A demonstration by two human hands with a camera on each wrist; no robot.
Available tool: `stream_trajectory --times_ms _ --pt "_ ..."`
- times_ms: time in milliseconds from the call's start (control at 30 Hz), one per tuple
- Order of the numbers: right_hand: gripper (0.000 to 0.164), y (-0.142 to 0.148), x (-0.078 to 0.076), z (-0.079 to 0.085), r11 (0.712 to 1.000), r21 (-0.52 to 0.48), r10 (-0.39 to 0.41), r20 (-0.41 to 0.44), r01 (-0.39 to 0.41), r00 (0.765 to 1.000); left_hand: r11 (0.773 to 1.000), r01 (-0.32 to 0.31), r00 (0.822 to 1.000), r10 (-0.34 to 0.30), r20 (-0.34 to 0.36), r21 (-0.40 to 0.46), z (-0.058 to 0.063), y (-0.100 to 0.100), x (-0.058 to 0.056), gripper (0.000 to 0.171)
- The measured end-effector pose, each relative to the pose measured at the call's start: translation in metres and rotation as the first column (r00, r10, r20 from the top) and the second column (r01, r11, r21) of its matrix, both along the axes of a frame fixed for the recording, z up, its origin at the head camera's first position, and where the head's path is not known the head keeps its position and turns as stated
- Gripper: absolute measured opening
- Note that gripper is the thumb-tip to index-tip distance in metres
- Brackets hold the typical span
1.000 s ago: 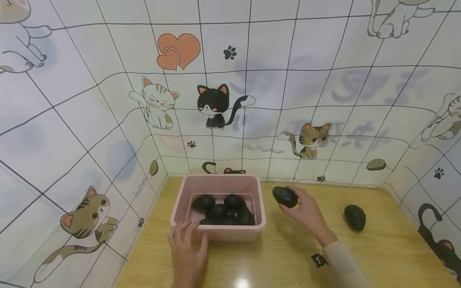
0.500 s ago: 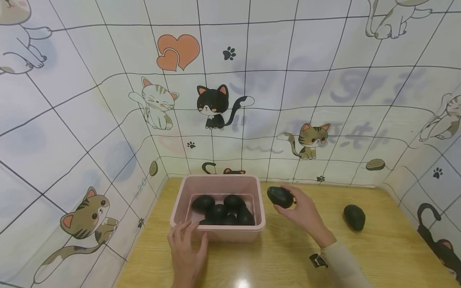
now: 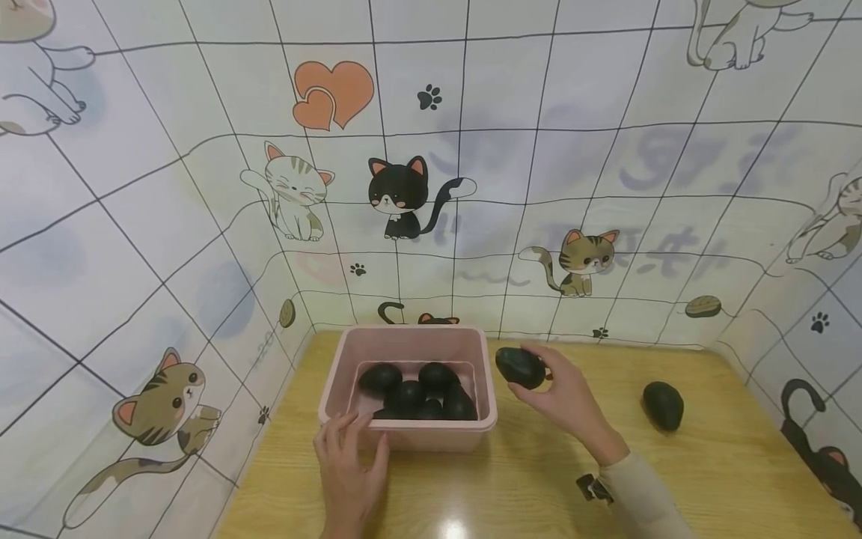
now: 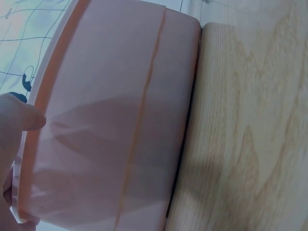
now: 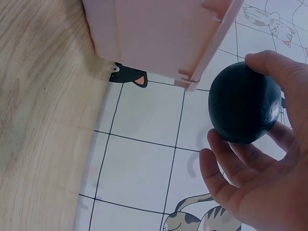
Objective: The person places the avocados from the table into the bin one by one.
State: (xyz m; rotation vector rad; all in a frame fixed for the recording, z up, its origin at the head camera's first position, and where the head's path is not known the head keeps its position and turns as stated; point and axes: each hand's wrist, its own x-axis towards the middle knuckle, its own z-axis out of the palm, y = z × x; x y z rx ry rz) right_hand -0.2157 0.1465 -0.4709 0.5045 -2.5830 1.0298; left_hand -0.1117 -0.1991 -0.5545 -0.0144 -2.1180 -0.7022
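Observation:
A dark green avocado (image 3: 521, 367) is held up by my right hand (image 3: 566, 393), pinched between thumb and fingers. It hangs just right of the pink plastic bin (image 3: 438, 436); in the right wrist view the avocado (image 5: 245, 103) looks smooth and rounded, apart from the bin wall. Several dark avocados (image 3: 381, 379) lie inside the bin, some partly hidden by its front rim. My left hand (image 3: 350, 468) grips the bin's front left rim, thumb against the outside. In the left wrist view the thumb (image 4: 24, 115) lies on the rim.
Another avocado (image 3: 663, 406) lies on the wooden tabletop (image 3: 539, 479) to the right. A small dark object (image 3: 592, 488) sits at my right cuff. Behind and beside the table rises a white tile-patterned covering (image 3: 498, 180) with printed cats.
My right hand has moved a little left with the avocado, closer to the bin's right rim. The left hand and the bin have stayed in place.

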Motion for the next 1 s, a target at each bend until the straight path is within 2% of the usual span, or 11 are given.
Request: stream_trajectory --times_ms 267,600,800,1000 --pt "0.070 -0.006 0.005 0.005 0.999 -0.021 0.031 0.022 -0.030 0.999 1.000 -0.003 1.000 0.003 0.026 0.005 0.001 0.001 0.001 0.042" --pt "0.070 -0.019 0.011 0.007 0.996 0.006 0.086 -0.009 -0.086 0.996 1.000 0.014 0.999 -0.015 0.049 0.018 0.001 0.000 0.001 0.040" --pt "0.070 -0.026 0.013 0.011 0.994 0.001 0.112 -0.038 -0.113 0.993 1.000 0.012 1.000 -0.012 0.018 0.006 0.000 0.000 0.000 0.041" --pt "0.070 -0.035 0.017 0.013 0.990 -0.012 0.141 -0.003 -0.141 0.990 1.000 0.008 1.000 -0.008 0.001 0.003 -0.001 0.000 0.000 0.041"
